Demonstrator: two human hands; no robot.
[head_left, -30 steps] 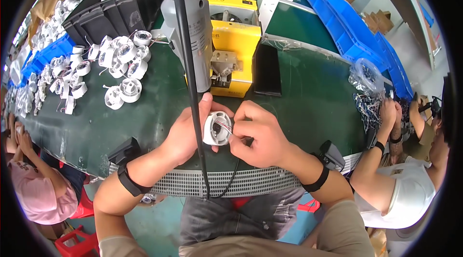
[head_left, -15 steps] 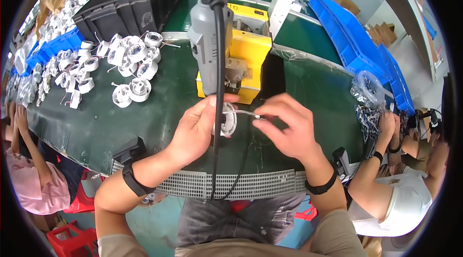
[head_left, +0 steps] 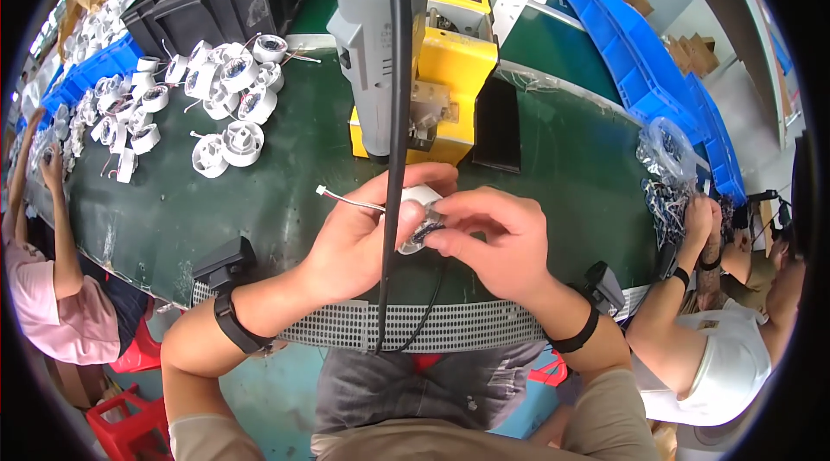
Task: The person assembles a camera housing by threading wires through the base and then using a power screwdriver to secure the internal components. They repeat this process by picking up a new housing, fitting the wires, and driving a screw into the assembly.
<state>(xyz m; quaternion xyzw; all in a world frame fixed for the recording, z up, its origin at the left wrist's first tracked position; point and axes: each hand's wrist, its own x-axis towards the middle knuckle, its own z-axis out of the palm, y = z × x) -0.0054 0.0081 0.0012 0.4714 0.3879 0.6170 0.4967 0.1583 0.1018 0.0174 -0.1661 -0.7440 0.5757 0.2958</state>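
Observation:
Between my hands is a small round white motor housing (head_left: 420,195) with a dark, circuit-like inner face turned partly toward me. My left hand (head_left: 354,240) wraps its left side. A thin wire lead ending in a small white plug (head_left: 322,190) sticks out leftward past that hand. The thumb and fingers of my right hand (head_left: 497,236) pinch the housing's right edge at its dark face; what exactly the fingertips grip there is hidden. Just beyond hangs a grey power tool (head_left: 367,63), and its black cable (head_left: 399,106) passes in front of my left fingers.
A yellow fixture (head_left: 467,63) stands behind the tool. Several white motor housings (head_left: 242,143) lie on the green table (head_left: 285,219) at left, below a black crate (head_left: 233,7). Blue trays (head_left: 631,72) and a wire bundle (head_left: 666,210) are at right. Co-workers sit on both sides.
The housing has been turned, so its wire lead points left instead of right. My right hand has let go of the lead and moved onto the housing. The hanging tool has shifted slightly in view.

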